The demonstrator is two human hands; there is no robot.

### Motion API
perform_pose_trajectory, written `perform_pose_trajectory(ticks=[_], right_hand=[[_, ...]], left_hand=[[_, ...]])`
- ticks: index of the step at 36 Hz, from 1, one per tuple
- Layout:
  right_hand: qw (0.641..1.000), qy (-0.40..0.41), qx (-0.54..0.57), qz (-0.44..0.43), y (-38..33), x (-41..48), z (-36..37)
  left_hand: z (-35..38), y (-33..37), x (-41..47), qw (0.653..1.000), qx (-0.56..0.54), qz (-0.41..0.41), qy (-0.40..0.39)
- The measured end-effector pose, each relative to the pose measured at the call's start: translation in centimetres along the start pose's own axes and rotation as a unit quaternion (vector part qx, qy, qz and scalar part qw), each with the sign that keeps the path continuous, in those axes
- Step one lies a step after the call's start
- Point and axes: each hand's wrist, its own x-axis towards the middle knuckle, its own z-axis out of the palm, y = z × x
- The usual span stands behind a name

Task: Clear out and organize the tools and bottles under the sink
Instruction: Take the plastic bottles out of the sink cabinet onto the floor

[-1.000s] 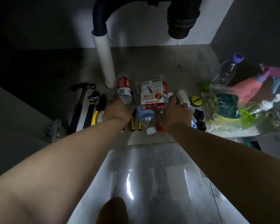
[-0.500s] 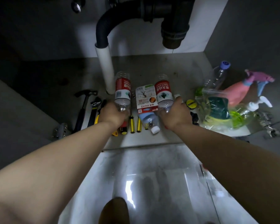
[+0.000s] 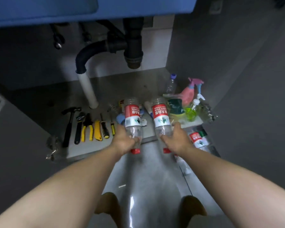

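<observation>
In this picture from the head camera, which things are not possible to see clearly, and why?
- Items behind the two held bottles: left bottle and right bottle cover them.
- Third red-label bottle: partly behind the right hand.
- Left hand grip: fingers hidden under the bottle.
- Label text: too blurred.
- Clear bag contents: tangled, indistinct.

one head-worn wide-angle view, looking forward and steeply down from above both forearms into the open under-sink cabinet, close to its front edge; drain pipes at top, glossy floor below.
</observation>
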Motion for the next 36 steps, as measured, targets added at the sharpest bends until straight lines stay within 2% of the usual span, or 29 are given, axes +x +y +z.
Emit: perform_pose_trajectory(ticks=[3,7,15,19,25,30,33,36], right_hand=[[0.998,-0.004,-0.045,0.043,3.6,-2.5,0.1],[0.991,-0.044,-0.055,0.115,7.2,-4.2,1.0],[0.974,-0.072,-0.148,0.154,12.1,-1.7,5.4],[0.968,-0.064,-0.203,0.133,13.3,0.3,7.3],[0.975,-0.025,-0.200,0.098,14.6,2.4,9.3],[0.983,0.024,-0.180,0.031,15.2,2.0,10.1],[0.980,-0.005,-0.197,-0.024,15.8,1.2,10.3],[0.968,-0.045,-0.238,-0.062,16.3,0.7,10.7]], left_hand=[[3.3,-2.3,-3.2,0.996,-0.036,-0.052,-0.056],[6.8,-5.0,-5.5,0.989,-0.016,-0.105,-0.106],[11.4,-11.0,-3.3,0.981,0.039,-0.157,-0.106],[12.7,-13.6,-0.9,0.982,0.063,-0.156,-0.082],[13.7,-15.1,1.5,0.987,0.073,-0.139,-0.042],[15.0,-14.3,2.6,0.993,0.089,-0.060,-0.051],[15.8,-13.8,2.6,0.998,0.032,-0.024,-0.053],[16.0,-13.8,2.2,0.999,0.025,-0.009,-0.047]])
